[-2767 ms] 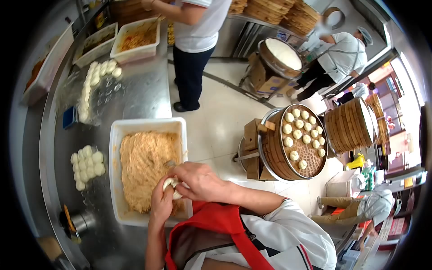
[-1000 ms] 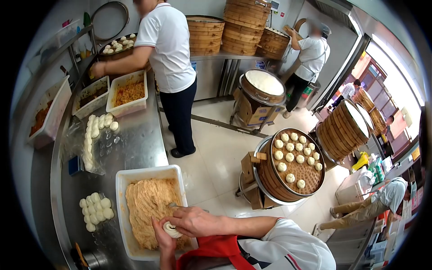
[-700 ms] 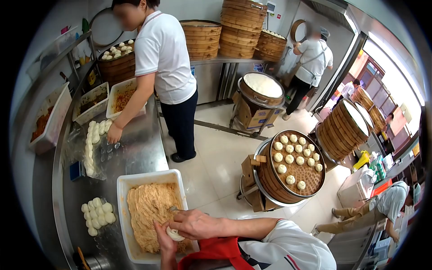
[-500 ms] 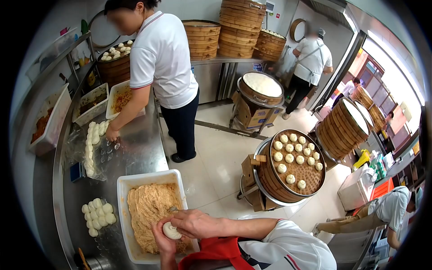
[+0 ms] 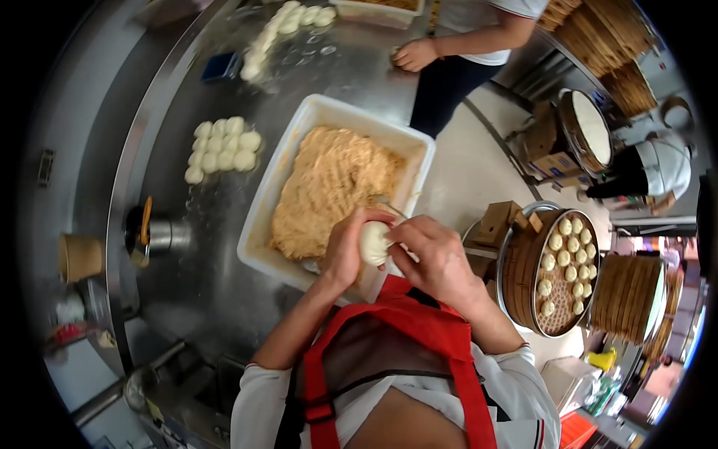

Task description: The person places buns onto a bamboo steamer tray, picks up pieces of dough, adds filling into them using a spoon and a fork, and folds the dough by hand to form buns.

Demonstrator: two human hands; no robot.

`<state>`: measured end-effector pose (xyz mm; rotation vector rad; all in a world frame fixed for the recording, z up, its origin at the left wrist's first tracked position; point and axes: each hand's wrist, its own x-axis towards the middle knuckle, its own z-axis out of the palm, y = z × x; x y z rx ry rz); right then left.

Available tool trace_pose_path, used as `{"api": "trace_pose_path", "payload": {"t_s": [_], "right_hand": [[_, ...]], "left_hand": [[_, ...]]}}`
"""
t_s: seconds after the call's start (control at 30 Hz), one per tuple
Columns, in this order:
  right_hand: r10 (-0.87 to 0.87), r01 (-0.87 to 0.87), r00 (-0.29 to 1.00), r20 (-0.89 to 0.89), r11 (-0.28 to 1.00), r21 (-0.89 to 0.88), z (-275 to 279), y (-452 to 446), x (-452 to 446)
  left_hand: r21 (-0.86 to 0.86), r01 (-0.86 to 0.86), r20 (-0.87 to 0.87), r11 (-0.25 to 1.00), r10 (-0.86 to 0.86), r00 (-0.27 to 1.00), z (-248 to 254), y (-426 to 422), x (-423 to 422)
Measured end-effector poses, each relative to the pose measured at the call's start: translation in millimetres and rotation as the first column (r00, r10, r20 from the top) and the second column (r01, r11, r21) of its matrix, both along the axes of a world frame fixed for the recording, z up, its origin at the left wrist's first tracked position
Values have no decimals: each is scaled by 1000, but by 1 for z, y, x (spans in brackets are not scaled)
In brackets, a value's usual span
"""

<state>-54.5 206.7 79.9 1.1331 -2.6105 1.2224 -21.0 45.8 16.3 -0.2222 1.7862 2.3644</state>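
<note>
A pale filled bun (image 5: 373, 244) is held between my two hands over the near edge of the filling tub. My left hand (image 5: 345, 248) cups its side, fingers curled round it. My right hand (image 5: 437, 258) pinches the dough at the bun's right side with thumb and fingertips. Just beyond the hands, light-brown filling (image 5: 336, 187) fills much of a white plastic tub (image 5: 257, 215). The handle of a metal utensil (image 5: 387, 203) pokes up from that filling, its lower end hidden.
Dough pieces (image 5: 225, 149) lie in a cluster left of the tub, a dough roll (image 5: 258, 56) beyond. A metal pot (image 5: 166, 233) stands at left. A co-worker's hand (image 5: 416, 55) is near the table's far edge. At right, a round steamer (image 5: 521, 273) holds several buns (image 5: 581, 256).
My view has swung downward and turned, so the tub and hands appear more central. The bun stays in both hands. The co-worker's hand has moved away from the dough roll.
</note>
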Motion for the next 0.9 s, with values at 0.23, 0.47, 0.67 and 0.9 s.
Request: {"api": "trace_pose_path", "payload": {"t_s": [0.23, 0.47, 0.67, 0.9], "right_hand": [[-11, 11, 1000, 29, 999, 33, 0, 0, 1], [34, -32, 999, -10, 995, 95, 3, -2, -5], [59, -60, 998, 11, 997, 47, -8, -2, 3], [39, -43, 995, -89, 998, -48, -4, 5, -4]], "left_hand": [[0, -49, 140, 999, 48, 989, 6, 3, -4], [391, -115, 184, 913, 44, 982, 1, 2, -9], [-479, -126, -225, 868, 18, 974, -7, -8, 7], [236, -318, 344, 918, 227, 911, -32, -2, -14]]}}
